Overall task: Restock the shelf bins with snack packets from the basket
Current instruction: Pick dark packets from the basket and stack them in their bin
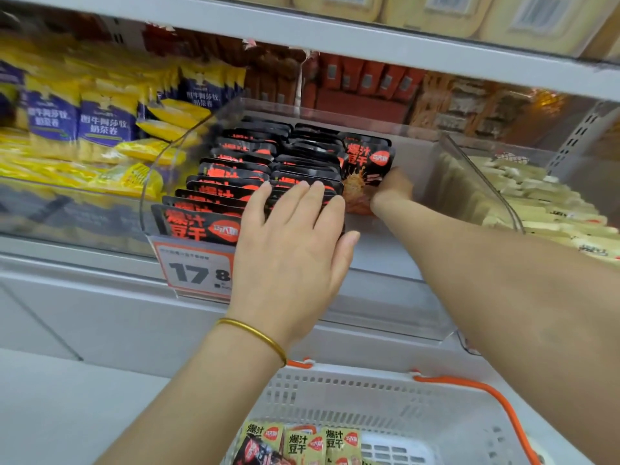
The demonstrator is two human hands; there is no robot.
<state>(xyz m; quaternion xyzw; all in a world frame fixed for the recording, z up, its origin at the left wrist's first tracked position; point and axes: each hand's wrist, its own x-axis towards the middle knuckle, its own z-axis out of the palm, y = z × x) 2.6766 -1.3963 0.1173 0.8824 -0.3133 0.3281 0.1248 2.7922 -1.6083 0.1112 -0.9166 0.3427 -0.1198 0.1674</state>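
The clear bin [335,110] is largely filled: the left hand [295,236] presses flat-fingered on its rows [235,169] while the right hand [392,193] grips a black packet [367,162] beside them (more packets [302,443] wait in the basket [335,391]).

Glossy black packets [235,182], clear plastic bin [469,156]

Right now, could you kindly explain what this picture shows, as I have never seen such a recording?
There is no machine: a person wears a camera on the head, looking forward and down at two bare hands. The left hand, with a gold bangle, lies flat on rows of black packets in a clear shelf bin. The right hand grips one black packet, upright beside those rows. Below, a white basket holds yellow packets.
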